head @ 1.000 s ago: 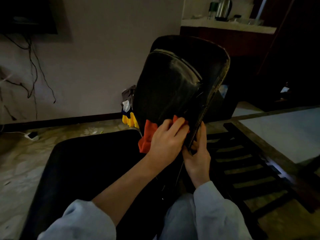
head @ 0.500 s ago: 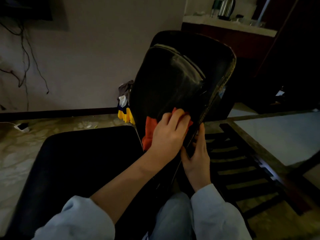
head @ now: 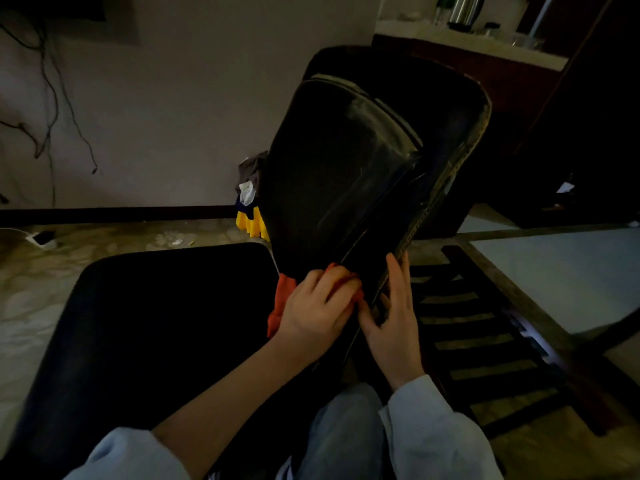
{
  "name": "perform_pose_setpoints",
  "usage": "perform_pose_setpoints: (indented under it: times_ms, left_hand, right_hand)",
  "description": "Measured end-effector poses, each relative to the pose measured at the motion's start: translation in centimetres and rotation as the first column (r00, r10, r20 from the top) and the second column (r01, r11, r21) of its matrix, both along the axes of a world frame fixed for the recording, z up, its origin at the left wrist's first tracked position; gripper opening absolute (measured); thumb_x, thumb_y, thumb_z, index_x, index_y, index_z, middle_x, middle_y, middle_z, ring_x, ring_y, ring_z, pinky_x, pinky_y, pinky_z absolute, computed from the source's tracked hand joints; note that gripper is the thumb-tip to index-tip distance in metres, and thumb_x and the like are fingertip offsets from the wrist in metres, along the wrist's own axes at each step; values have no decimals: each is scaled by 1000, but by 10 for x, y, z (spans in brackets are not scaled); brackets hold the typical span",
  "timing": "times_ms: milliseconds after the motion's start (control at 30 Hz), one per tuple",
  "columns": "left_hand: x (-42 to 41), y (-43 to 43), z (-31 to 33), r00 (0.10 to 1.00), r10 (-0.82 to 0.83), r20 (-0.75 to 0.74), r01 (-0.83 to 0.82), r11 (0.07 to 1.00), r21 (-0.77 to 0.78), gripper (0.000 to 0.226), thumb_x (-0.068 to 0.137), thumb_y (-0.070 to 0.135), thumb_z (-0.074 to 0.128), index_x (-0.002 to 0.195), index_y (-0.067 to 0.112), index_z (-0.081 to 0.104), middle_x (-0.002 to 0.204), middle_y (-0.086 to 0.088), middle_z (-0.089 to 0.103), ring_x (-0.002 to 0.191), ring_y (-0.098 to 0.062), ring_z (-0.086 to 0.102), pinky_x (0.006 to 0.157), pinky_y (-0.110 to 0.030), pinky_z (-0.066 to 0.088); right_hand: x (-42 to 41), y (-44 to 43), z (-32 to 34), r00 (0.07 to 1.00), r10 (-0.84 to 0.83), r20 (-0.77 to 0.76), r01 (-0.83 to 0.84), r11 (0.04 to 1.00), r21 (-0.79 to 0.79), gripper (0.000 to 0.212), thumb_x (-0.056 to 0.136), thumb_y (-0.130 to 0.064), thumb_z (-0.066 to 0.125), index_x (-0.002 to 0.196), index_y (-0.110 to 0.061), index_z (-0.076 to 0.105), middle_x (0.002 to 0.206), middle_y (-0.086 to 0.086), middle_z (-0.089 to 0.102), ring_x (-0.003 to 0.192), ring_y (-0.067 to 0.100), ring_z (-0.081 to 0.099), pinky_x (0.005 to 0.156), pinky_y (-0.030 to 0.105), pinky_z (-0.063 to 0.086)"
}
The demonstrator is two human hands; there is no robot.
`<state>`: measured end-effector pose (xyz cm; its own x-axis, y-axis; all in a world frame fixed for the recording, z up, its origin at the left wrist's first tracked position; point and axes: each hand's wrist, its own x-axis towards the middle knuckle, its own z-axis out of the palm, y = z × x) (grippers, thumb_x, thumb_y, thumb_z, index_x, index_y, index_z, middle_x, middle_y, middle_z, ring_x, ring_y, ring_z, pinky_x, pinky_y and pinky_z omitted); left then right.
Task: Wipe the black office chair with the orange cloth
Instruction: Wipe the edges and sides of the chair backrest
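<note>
Our left hand (head: 317, 308) clutches the cloth (head: 282, 297), right hand (head: 394, 322) flat-fingered on the chair (head: 346, 174); hard rubbing might tip it.

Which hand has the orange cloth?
The left hand, its fingers curled over the orange cloth against the lower back of the black office chair. The right hand holds no cloth; its straight fingers rest along the chair's edge.
</note>
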<state>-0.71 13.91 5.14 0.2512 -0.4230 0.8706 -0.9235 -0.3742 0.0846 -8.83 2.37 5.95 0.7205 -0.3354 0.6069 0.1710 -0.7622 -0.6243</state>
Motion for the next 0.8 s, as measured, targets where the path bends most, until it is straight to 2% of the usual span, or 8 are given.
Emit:
perform_pose_setpoints:
  times_ms: [33,133,167,267,367,433,600,800]
  left_hand:
    - [0,2,5,999,-2,-37,0,999,-43,26,87,18,55,112,12,56,115,-3,47,88,-21,47,74,-24,40]
    - [2,9,24,993,10,-119,-33,980,-195,26,87,17,60,112,9,61,117,-3,48,96,-22,50,83,-22,41]
    - [4,11,31,992,5,-128,-35,971,-235,26,87,16,62,111,9,61,117,-3,47,99,-22,50,87,-21,40]
    - [8,9,51,995,-56,-78,37,973,-228,25,87,16,63,111,8,62,119,-3,48,103,-23,50,93,-22,38]
    - [5,1,60,999,-51,9,52,990,-129,22,86,14,63,106,5,67,114,-9,59,96,-22,48,85,-25,39]
    - [1,4,56,1000,-30,2,30,992,-120,21,86,13,62,105,5,68,112,-11,61,94,-22,48,82,-25,39]
    - [0,30,13,997,-53,54,53,999,7,25,86,15,55,110,11,51,117,-6,44,86,-23,44,73,-26,38]
    - [-6,58,-17,995,-63,-81,66,997,28,23,87,22,54,110,16,53,114,-1,45,88,-19,45,72,-26,39]
  right_hand:
    - [2,1,0,1000,4,25,-4,1000,25,94,86,-5,65,138,-61,10,156,-8,8,138,-12,10,105,4,24]
    - [5,6,-3,995,-28,97,23,998,54,78,88,-7,59,141,-50,21,156,-2,19,140,14,31,106,34,42]
    - [5,7,-4,993,-50,107,44,997,65,75,88,-6,59,139,-48,24,155,-5,21,138,18,34,103,37,44]
    - [4,13,-5,984,-121,128,114,991,65,73,86,-5,61,138,-45,28,151,-14,20,134,7,33,100,20,40]
    - [1,22,-5,975,-147,166,147,989,14,62,86,-12,56,140,-31,32,150,-5,23,132,-6,24,98,0,29]
    - [-2,28,-4,972,-161,171,161,987,12,66,83,-3,58,139,-27,33,149,4,26,132,-4,23,98,-2,26]
    - [-9,40,-2,966,-197,169,203,979,-19,71,81,9,62,137,-29,39,148,3,26,132,0,22,97,-5,22]
    - [-14,53,0,957,-234,174,242,970,-26,62,82,9,62,135,-21,49,149,7,28,130,-6,16,93,-8,22]
